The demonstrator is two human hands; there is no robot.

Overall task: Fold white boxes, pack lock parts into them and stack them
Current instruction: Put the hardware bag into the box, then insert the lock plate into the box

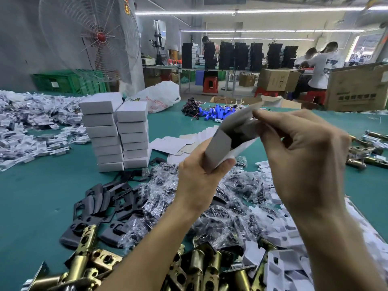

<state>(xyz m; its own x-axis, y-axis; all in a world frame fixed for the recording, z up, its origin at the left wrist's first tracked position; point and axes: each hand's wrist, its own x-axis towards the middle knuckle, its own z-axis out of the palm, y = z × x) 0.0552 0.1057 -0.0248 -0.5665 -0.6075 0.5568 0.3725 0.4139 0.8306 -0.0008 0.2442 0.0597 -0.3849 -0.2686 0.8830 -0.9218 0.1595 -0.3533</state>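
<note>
Head view: matte white cardboard box [219, 144]

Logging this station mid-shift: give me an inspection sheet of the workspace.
Surface: green table, largely covered.
Job's things: half-folded white box held up; two stacks of closed boxes; flat blanks; heaps of brass latches, black plates, bagged screws.
Clutter: plastic bag; white pieces heaped at left.
Hands: left hand grips the box's lower end; right hand pinches its upper flap.
Cables: wired blue batteries, far side.
Surroundings: fan, workers at benches.
</note>
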